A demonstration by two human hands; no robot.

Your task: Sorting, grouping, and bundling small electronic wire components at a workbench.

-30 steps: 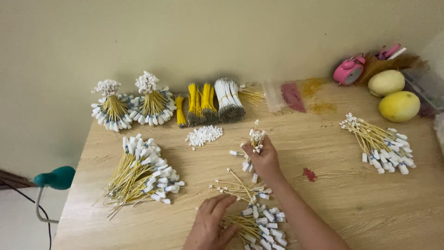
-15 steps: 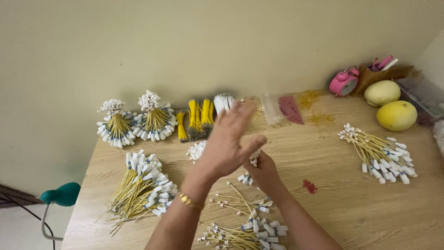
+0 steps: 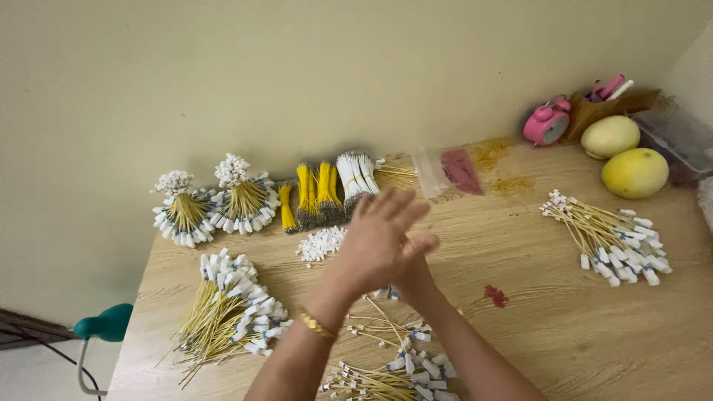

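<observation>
I see a wood worktop (image 3: 564, 334) vs. plain cream wall (image 3: 297, 74); yellow wire bundles (image 3: 223, 312) spread around. Left hand (image 3: 379, 241) open, covering right hand (image 3: 412, 278); can't tell its grip.

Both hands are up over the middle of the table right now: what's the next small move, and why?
Probably lower the left hand toward the loose wires with white connectors at the near edge. It hangs open above the table, covering the right hand, so whether that one holds anything cannot be seen, and that scattered pile lies closest beneath both.
</observation>
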